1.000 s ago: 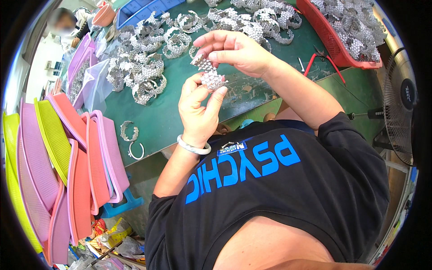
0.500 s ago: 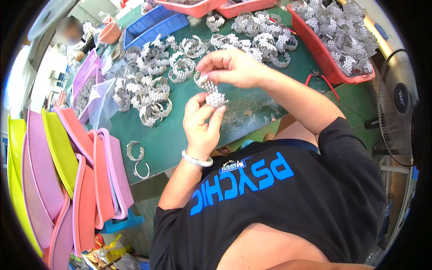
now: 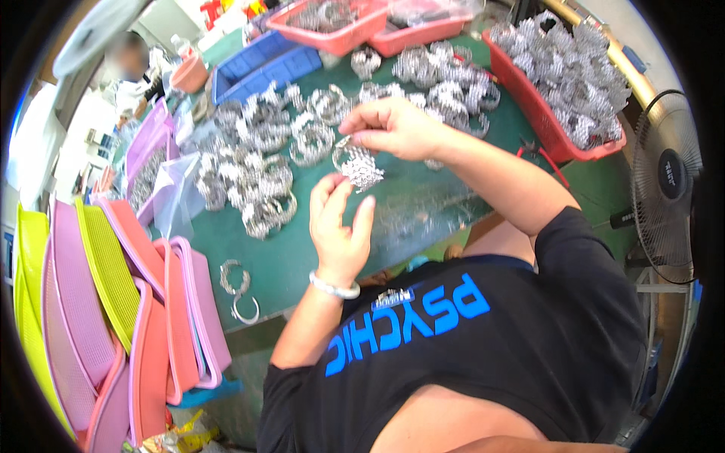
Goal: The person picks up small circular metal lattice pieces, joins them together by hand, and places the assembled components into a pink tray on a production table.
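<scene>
A silver bracelet [image 3: 362, 168] with a chain-mail-like surface hangs over the table in front of me. My right hand [image 3: 399, 130] pinches its upper end between thumb and fingers. Just below it is my left hand [image 3: 340, 230], thumb and fingers apart. The left fingertips are beside the bracelet's lower edge; whether they touch it I cannot tell. Beyond my hands, a pile of similar silver bracelets [image 3: 253, 170] covers part of the green table [image 3: 302, 260]. One bracelet [image 3: 234, 277] and a plain open ring [image 3: 246, 311] lie near the left front edge.
Stacked coloured plastic baskets [image 3: 155, 332] stand at the left. A red basket [image 3: 529, 106] heaped with silver pieces is at the far right, with red-handled pliers [image 3: 545, 160] beside it. A fan [image 3: 668, 177] stands right. Blue trays [image 3: 268, 69] and a person [image 3: 147, 83] are further back.
My left hand has let go of the bracelet and moved slightly down, its thumb spreading away. My right hand still holds the bracelet. The whole view has shifted a little.
</scene>
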Available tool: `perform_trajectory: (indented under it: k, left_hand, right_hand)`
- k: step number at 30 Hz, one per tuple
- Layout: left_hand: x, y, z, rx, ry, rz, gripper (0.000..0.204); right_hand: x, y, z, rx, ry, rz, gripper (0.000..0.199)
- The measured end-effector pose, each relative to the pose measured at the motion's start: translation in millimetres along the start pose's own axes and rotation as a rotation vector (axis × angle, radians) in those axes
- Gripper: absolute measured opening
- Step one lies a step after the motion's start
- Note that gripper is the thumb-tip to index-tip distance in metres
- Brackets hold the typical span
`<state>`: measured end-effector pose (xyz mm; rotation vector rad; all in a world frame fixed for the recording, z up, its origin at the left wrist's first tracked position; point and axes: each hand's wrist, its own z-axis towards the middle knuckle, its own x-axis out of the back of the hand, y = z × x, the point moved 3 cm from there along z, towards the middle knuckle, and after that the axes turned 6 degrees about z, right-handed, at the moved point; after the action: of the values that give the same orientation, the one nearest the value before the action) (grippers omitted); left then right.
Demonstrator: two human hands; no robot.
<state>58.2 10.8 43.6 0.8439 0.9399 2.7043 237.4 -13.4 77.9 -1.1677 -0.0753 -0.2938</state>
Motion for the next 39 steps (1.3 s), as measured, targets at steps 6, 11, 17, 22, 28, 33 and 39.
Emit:
perform_trajectory:
  k: [6, 11, 17, 22, 28, 33, 39]
  left_hand:
    - [9, -14, -9, 0.196, -0.111, -0.043, 0.032]
    - [13, -19, -22, 0.248, -0.143, -0.068, 0.029]
    - [20, -23, -33, 0.307, -0.128, -0.099, 0.028]
    - [29, -29, -40, 0.346, -0.103, -0.112, 0.029]
    - [34, -32, -42, 0.347, -0.086, -0.114, 0.027]
    - [37, -33, -46, 0.348, -0.061, -0.140, 0.028]
    - [34, -34, -49, 0.366, -0.083, -0.171, 0.028]
  right_hand:
    - [75, 17, 53, -0.333, 0.222, -0.110, 0.014]
    - [159, 19, 131, -0.361, 0.678, -0.034, 0.016]
    - [174, 14, 197, -0.305, 0.830, 0.273, 0.028]
    - [145, 20, 184, -0.330, 0.728, -0.090, 0.033]
    - [90, 31, 141, -0.068, 0.325, -0.413, 0.026]
    - [6, 15, 71, -0.182, -0.440, -0.833, 0.052]
    - [-35, 40, 15, -0.304, -0.273, -0.951, 0.080]
